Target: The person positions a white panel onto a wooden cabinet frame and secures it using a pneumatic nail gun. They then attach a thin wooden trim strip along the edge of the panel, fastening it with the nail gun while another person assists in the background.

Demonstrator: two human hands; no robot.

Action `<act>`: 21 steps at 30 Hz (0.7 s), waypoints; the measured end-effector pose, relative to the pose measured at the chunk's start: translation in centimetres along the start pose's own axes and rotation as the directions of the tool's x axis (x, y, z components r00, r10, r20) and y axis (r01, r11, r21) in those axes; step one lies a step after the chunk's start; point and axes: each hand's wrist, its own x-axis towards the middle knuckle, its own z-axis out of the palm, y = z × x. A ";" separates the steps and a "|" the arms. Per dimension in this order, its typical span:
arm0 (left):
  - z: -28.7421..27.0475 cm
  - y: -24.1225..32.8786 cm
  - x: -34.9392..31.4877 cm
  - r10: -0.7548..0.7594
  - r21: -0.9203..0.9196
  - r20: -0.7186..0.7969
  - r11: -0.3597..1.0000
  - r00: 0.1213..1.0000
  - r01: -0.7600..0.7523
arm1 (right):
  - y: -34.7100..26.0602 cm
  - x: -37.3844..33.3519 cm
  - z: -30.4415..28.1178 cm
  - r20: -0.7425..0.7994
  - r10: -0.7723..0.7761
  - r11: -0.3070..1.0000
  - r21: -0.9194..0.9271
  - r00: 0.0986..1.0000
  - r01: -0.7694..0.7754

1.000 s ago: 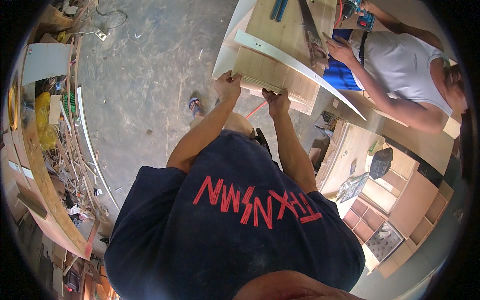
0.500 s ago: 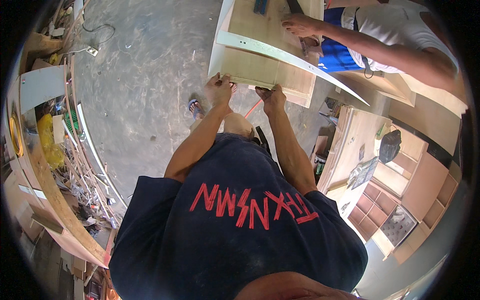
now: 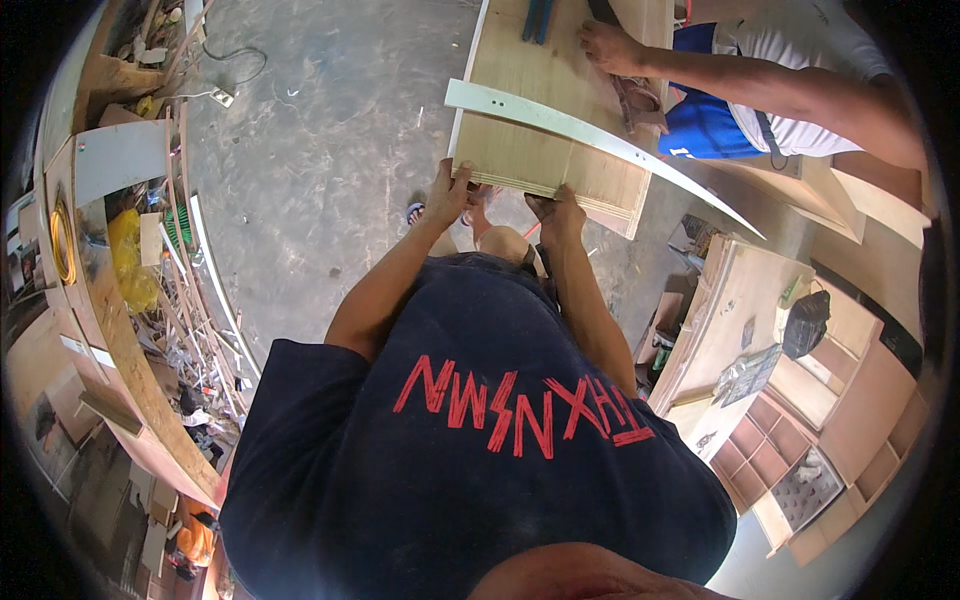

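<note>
A layered plywood panel (image 3: 520, 150) stretches away from me at the top, its near edge toward my body. My left hand (image 3: 452, 195) grips that edge near its left corner, fingers curled over it. Farther right along the same edge, my right hand (image 3: 560, 215) holds on with its thumb and fingers bent, the fingertips partly hidden. A long pale strip with small holes (image 3: 560, 118) lies across the panel, just beyond my hands. Across the panel at the right, a co-worker's hand (image 3: 612, 48) rests by a dark tool (image 3: 603, 12).
Two blue handles (image 3: 537, 20) lie on the far part of the panel. Wood scraps (image 3: 190, 320) and a yellow bag (image 3: 130, 260) fill the left side. Wooden cabinets (image 3: 770, 435) and a black bag (image 3: 806, 322) are at the right. A power socket (image 3: 222, 97) lies on the concrete floor.
The whole view has shifted, so the scene sits lower and farther right. Both my hands stay on the plywood edge. The pale margin left of the panel looks narrower.
</note>
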 end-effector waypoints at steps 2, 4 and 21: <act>0.7 0.0 0.2 0.027 -0.015 -0.031 0.999 0.999 -0.028 | -0.6 -0.4 0.5 -0.030 0.014 1.000 -0.009 0.999 -0.014; 1.0 0.2 -0.2 0.039 -0.026 -0.074 0.999 0.996 -0.041 | -0.9 -1.0 1.2 -0.068 0.034 0.999 -0.010 0.997 -0.035; 0.1 5.3 -1.8 0.010 0.118 -0.030 0.993 0.999 -0.007 | -1.2 -0.3 0.5 -0.121 0.089 0.995 -0.030 0.989 -0.094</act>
